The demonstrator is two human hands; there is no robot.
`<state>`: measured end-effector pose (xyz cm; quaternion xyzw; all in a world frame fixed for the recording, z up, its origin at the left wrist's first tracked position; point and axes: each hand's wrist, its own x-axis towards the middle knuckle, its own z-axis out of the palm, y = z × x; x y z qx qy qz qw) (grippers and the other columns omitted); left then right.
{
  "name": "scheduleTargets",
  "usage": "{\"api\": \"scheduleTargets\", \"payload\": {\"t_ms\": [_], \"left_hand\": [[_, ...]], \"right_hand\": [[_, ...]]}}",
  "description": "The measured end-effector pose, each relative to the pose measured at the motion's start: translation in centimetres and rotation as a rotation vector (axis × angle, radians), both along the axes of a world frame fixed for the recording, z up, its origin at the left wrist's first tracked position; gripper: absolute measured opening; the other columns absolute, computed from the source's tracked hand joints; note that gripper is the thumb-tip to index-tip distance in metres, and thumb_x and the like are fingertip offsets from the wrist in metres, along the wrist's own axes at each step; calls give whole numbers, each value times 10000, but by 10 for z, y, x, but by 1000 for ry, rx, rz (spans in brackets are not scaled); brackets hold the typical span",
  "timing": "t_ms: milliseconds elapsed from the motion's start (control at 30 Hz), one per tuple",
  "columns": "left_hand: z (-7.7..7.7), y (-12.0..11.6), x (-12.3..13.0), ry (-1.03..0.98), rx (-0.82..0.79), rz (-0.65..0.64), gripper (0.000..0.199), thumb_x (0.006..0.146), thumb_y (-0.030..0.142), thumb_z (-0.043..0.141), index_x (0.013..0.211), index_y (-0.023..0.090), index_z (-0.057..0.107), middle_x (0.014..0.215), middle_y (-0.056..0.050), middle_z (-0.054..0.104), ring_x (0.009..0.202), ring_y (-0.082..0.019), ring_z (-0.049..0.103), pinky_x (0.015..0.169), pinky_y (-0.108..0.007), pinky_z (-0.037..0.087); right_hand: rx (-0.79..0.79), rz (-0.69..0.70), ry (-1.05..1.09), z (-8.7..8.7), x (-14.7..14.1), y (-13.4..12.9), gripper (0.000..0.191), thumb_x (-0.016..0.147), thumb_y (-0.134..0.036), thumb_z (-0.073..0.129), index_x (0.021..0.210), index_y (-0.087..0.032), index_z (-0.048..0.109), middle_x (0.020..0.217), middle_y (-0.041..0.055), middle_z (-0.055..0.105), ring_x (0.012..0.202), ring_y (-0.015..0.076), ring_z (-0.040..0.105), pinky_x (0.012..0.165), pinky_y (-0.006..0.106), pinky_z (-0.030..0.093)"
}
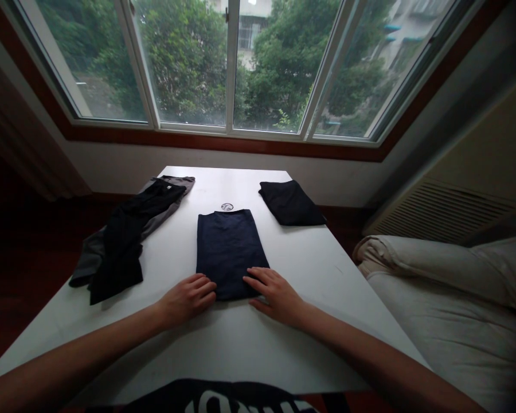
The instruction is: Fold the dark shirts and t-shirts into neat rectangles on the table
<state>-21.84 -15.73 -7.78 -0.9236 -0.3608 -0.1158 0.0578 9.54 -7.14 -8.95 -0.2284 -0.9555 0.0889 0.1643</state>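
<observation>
A navy garment (pixel 230 246), folded into a neat rectangle, lies flat on the white table in front of me. My left hand (pixel 188 299) is at its near left corner, with the fingers bent and close together over the cloth edge. At the near right corner rests my right hand (pixel 276 295), its fingers spread over the cloth and the thumb apart by the near edge. The cloth beneath both hands is partly hidden.
A folded black garment (pixel 290 203) lies at the table's far right. Along the left side, a black garment (pixel 126 235) lies loosely over a grey one (pixel 90 258). A round dark mark (pixel 227 206) shows on the table (pixel 318 275). Pale cushioned seating (pixel 447 310) stands to the right.
</observation>
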Motion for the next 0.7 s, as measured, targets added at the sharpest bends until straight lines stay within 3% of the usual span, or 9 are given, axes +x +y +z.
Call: {"api": "scheduleTargets", "payload": {"t_ms": [167, 300, 400, 467, 600, 700], "left_hand": [[-1, 7, -6, -111, 13, 188, 158, 1061, 190, 443, 946, 205, 551, 925, -42, 660, 780, -177, 613, 732, -303, 488], [-1, 14, -13, -173, -5, 267, 192, 1083, 254, 420, 927, 206, 523, 866, -29, 633, 740, -168, 599, 704, -291, 482], [-1, 16, -17, -153, -32, 135, 113, 1038, 303, 534, 1009, 198, 566, 984, -64, 675, 888, -206, 640, 836, -348, 530], [-2, 16, -18, -149, -53, 60, 191, 974, 305, 631, 1123, 193, 590, 1134, -96, 684, 1054, -248, 641, 970, -412, 525], [-4, 18, -21, -186, -75, 61, 213, 924, 180, 629, 1132, 218, 647, 1280, -101, 671, 1217, -267, 613, 1087, -458, 494], [-5, 22, -25, -237, -142, 87, 388, 919, 148, 618, 1291, 252, 642, 1370, -91, 657, 1291, -250, 600, 1129, -447, 485]], "right_hand": [[20, -80, 1, -5, -13, 6, 651, 832, -240, 730, 1460, -176, 571, 1524, 168, 529, 1382, 338, 518, 1155, 516, 443], [23, -126, 8, -7, -13, 22, 591, 783, -27, 616, 1348, -198, 661, 1450, 113, 620, 1334, 274, 588, 1145, 438, 475], [-4, -101, -1, -7, -5, 37, 680, 736, 33, 583, 1353, -239, 672, 1402, 56, 667, 1317, 241, 614, 1149, 405, 481], [-3, -44, -17, -7, 2, 45, 736, 711, 47, 581, 1383, -244, 659, 1414, 44, 660, 1339, 236, 601, 1155, 399, 477], [23, 24, -14, -7, 12, 55, 728, 749, 61, 539, 1392, -257, 663, 1431, 39, 646, 1364, 210, 581, 1155, 390, 475], [20, 24, 2, -5, 17, 63, 719, 746, 41, 560, 1384, -274, 669, 1435, 44, 643, 1422, 230, 521, 1223, 487, 381]]}}
